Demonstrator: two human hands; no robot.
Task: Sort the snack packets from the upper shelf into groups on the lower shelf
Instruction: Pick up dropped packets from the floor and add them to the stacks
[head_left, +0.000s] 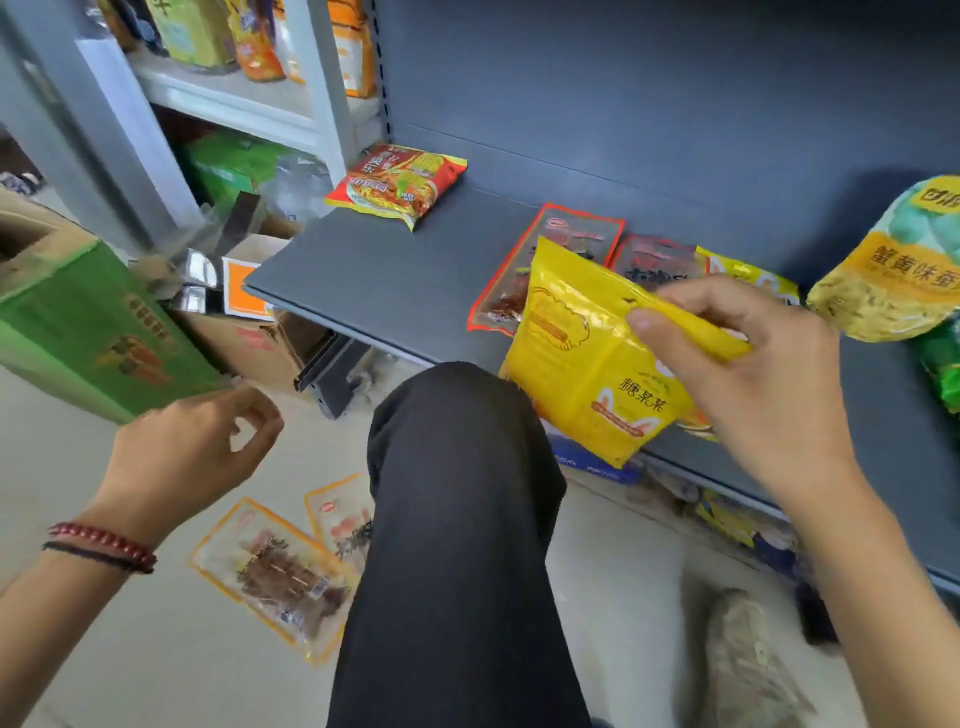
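My right hand (748, 364) pinches the top edge of a yellow snack packet (576, 353), held just above the front edge of the dark grey lower shelf (384, 275). On the shelf behind it lie a red-bordered clear packet (524, 265), a dark red packet (654, 260) and another yellow packet (748, 275). A red and yellow noodle packet (395, 187) rests at the shelf's far left. A pale yellow-green bag (893, 270) sits at the right. My left hand (202, 447) hovers over the floor with fingers loosely curled, holding nothing.
My knee in black trousers (457, 467) is raised in front of the shelf. Two orange-bordered clear packets (275, 571) lie on the floor. A green carton (98, 327) and brown boxes (244, 332) stand at the left. More packets lie under the shelf (727, 519).
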